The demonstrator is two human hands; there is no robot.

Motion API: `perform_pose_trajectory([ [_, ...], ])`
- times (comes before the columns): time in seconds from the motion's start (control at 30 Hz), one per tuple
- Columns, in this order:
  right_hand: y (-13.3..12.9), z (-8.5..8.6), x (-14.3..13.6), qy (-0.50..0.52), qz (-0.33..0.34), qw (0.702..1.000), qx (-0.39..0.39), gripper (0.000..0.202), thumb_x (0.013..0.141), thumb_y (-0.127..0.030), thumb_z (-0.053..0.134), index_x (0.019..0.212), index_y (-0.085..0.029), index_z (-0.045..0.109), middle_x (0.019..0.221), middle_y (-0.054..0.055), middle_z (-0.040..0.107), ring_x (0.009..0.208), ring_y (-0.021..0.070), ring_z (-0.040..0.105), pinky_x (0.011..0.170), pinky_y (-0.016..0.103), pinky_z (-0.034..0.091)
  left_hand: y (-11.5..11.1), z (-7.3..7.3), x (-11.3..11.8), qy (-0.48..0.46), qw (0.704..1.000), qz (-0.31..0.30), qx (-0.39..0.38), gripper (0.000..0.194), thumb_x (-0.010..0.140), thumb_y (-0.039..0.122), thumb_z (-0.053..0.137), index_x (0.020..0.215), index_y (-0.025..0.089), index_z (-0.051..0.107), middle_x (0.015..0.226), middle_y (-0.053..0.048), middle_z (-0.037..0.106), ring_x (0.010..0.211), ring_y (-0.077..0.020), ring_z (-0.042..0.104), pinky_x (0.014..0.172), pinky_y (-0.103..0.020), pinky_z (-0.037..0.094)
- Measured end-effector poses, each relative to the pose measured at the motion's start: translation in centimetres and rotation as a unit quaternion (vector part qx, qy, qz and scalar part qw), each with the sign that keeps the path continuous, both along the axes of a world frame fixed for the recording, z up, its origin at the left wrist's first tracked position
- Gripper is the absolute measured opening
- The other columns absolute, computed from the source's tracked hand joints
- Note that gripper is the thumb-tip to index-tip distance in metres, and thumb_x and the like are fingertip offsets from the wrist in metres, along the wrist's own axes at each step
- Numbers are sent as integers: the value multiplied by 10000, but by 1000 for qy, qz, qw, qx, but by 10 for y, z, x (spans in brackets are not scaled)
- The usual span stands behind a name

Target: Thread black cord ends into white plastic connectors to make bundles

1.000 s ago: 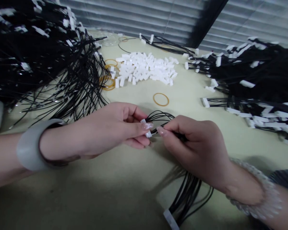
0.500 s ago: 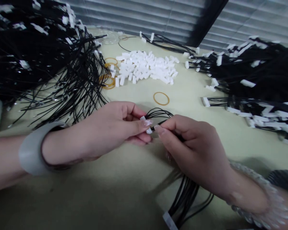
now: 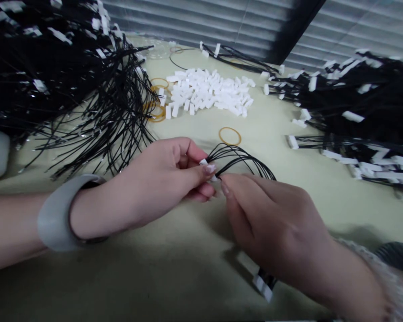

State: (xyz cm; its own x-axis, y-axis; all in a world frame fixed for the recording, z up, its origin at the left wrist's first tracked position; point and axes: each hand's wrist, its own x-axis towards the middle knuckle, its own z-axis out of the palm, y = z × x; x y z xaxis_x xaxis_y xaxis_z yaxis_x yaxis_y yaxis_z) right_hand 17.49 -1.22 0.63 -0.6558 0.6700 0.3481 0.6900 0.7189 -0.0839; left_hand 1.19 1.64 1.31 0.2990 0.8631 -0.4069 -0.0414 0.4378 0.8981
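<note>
Between the thumb and fingers of my left hand [image 3: 168, 172] is a small white connector [image 3: 203, 162], partly covered by the thumb. Several thin black wires [image 3: 245, 154] run out of it and arch to the right, behind my right hand [image 3: 282, 219]. That hand is closed in a pinch on a black wire close to the connector's lower end; the wire is mostly hidden by the fingers. Below my right hand, a second white connector [image 3: 263, 287] hangs or lies at the other end of black wires, most of them covered by the hand.
White connectors [image 3: 208, 91] lie heaped at the back middle. A yellow rubber band [image 3: 230, 136] rests in front of them, with more bands [image 3: 154, 112] to the left. Black wires [image 3: 114, 112] are piled at left; wired connectors [image 3: 359, 116] are stacked at right. Blinds stand behind.
My right hand has turned over and shifted slightly right and down, its pinch still near the connector. More arching wires now show, and the lower white connector has moved up and right.
</note>
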Motion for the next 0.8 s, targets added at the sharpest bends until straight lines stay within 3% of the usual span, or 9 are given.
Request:
perform_pose_trajectory([
  [0.1,-5,2,-4,-24,5,1000,-1,160,764,-87,408,775,-138,559,633,40,549,521,153,450,477,292,313,-2,-2,0,-4,1000,18,11,127,767,79,539,694,154,469,490,37,589,477,-58,560,471,-115,449],
  [0.43,-2,6,-2,-83,-50,995,24,78,736,-158,440,686,-184,494,563,22,492,483,152,403,444,279,199,-5,5,5,62,997,28,34,142,723,76,583,665,156,481,496,40,575,458,-71,563,440,-116,422],
  [0.8,-3,1,-8,-85,-17,996,28,72,710,-120,428,693,-183,459,591,21,485,499,160,412,469,291,235,-9,2,4,39,998,33,26,114,717,67,572,679,158,513,536,35,595,481,-81,583,464,-143,438],
])
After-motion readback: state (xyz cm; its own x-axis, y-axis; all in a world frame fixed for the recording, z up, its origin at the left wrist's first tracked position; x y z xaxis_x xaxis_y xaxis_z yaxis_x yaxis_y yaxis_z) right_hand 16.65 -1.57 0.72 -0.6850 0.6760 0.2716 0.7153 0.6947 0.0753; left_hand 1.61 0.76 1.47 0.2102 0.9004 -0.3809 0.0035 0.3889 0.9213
